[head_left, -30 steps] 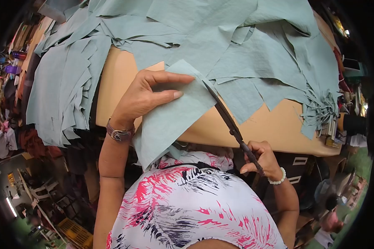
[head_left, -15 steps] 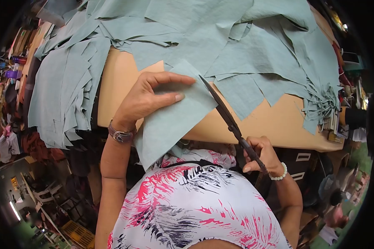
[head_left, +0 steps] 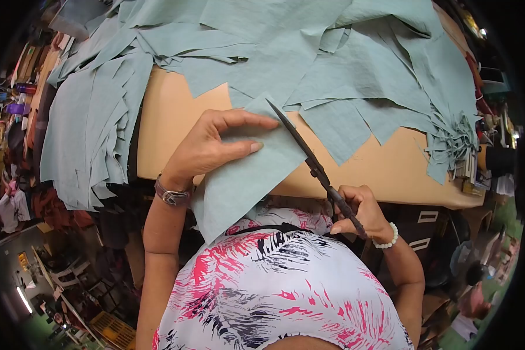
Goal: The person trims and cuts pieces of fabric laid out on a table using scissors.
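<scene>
My left hand (head_left: 216,140) holds a pale green piece of cloth (head_left: 239,181), its thumb and index finger spread over the upper part. The cloth's lower end hangs past the table edge towards my lap. How the other fingers grip it is hidden. My right hand (head_left: 361,213) is closed round the handles of large dark scissors (head_left: 312,163). Their blades point up and left along the right edge of the cloth, near my left fingertips. The blades look nearly closed; whether cloth lies between them I cannot tell.
Layered green cloth (head_left: 262,41) covers the back of the tan table (head_left: 385,175). More stacked cloth pieces (head_left: 93,128) drape over the left side. Thin cloth strips (head_left: 455,143) bunch at the right. A yellow crate (head_left: 114,329) sits on the floor at lower left.
The scissors have shifted left and their blades appear more closed. My left hand and the cloth have moved slightly towards me.
</scene>
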`<state>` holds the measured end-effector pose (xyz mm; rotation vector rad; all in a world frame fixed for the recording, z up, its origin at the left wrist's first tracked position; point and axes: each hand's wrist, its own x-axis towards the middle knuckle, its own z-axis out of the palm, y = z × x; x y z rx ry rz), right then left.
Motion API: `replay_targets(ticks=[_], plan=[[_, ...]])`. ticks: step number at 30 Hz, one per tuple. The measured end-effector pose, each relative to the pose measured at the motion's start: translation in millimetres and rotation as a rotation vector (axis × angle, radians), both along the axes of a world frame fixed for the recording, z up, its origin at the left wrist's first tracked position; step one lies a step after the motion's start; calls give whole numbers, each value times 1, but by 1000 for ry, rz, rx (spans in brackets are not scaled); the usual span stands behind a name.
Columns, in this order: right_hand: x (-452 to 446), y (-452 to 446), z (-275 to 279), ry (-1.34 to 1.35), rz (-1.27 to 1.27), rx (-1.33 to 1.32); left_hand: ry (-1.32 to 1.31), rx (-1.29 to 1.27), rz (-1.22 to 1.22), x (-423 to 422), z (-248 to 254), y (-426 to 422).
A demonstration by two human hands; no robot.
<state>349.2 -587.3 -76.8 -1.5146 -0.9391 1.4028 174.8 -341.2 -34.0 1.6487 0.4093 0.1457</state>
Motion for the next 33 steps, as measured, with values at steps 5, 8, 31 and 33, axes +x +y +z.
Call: replay_targets(ticks=[5, 8, 31, 33], plan=[[-3, -3, 2, -15, -33, -29, 15, 34, 23, 2, -1, 0], [-1, -5, 1, -41, -25, -27, 27, 28, 44, 3, -1, -1], [-4, 6, -13, 58, -41, 54, 44, -32, -33, 6, -6, -10], [-5, 6, -12, 44, -46, 29, 53, -21, -33, 6, -5, -9]])
